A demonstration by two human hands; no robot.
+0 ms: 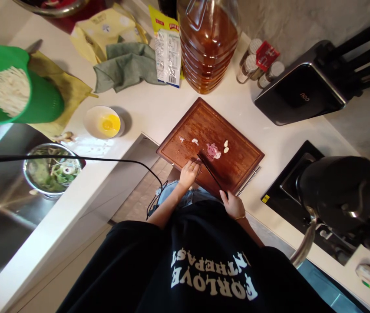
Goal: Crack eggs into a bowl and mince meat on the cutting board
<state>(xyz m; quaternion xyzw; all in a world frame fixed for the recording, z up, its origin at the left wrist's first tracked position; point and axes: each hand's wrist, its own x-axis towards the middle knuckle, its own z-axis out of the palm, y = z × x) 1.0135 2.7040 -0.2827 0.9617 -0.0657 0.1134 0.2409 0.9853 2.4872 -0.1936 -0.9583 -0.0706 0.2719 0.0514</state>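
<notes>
My right hand (232, 205) is closed round the handle of a dark-bladed knife (211, 172), whose blade slants up and left over the wooden cutting board (185, 126). Close to the blade's far end, my left hand (189, 173) rests at the board's near edge with its fingers bent together; anything between them is too small to make out. Just beyond the blade lies a small heap of chopped pink-and-white pieces (213, 151). Two peeled garlic cloves (226, 147) sit right of it, and minced white bits (195, 141) lie to its left.
Left of the board stand a bowl with egg (89, 124), a green container of noodles (46, 102) and a sink bowl of greens (51, 174). Behind are an oil jug (207, 52) and a cloth (128, 67). Rightward are a knife block (302, 93) and a black pot (338, 191). A cable (120, 161) crosses left.
</notes>
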